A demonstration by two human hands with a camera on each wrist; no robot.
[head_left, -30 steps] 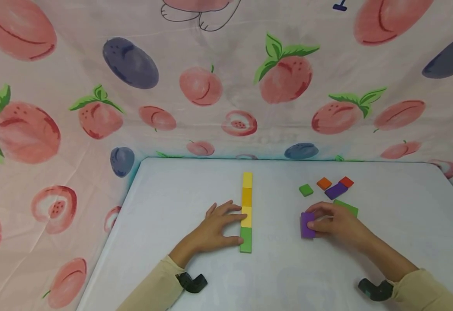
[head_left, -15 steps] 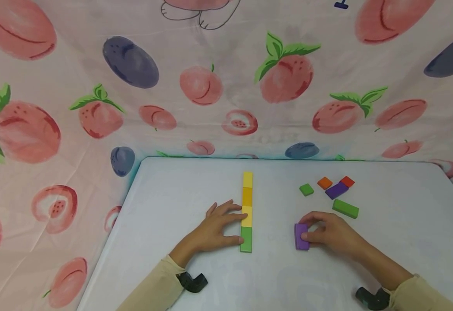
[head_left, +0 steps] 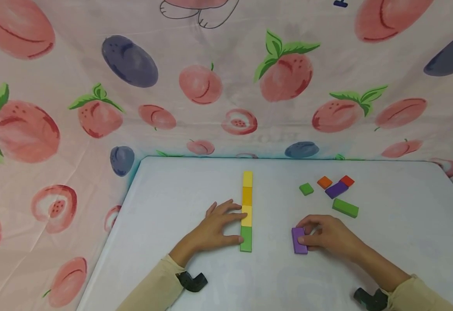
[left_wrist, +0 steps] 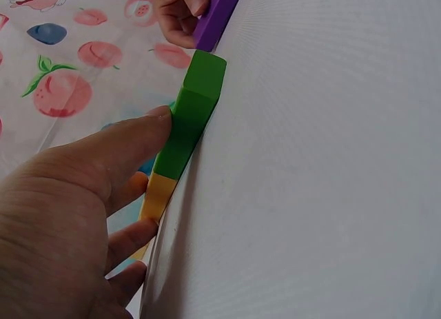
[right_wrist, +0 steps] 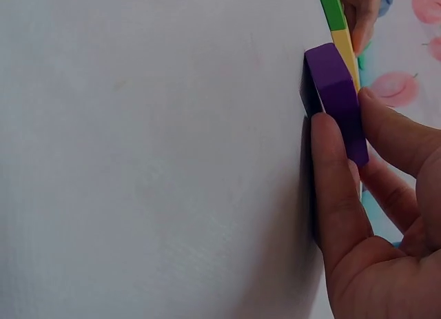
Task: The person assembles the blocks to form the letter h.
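A straight row of blocks runs away from the person: a green block [head_left: 246, 242] at the near end, then a yellow block [head_left: 247, 221], an orange-yellow block [head_left: 247, 196] and a pale yellow block [head_left: 247, 179]. My left hand [head_left: 218, 229] rests along the left side of this row, fingers spread, thumb touching the green block [left_wrist: 189, 126]. To the right, my right hand [head_left: 329, 235] pinches a purple block [head_left: 298, 242] between thumb and fingers. In the right wrist view that purple block [right_wrist: 334, 91] appears slightly above the white surface.
Behind the right hand lie a long green block [head_left: 345, 207], a second purple block [head_left: 336, 190] against a red block [head_left: 347, 180], an orange block [head_left: 324, 182] and a small green block [head_left: 306, 189]. The white table [head_left: 187, 181] meets a fruit-print cloth [head_left: 152, 134] at its back edge.
My right hand has carried the purple block left and toward the person, away from the long green block, which now shows fully. The left hand has stayed in place.
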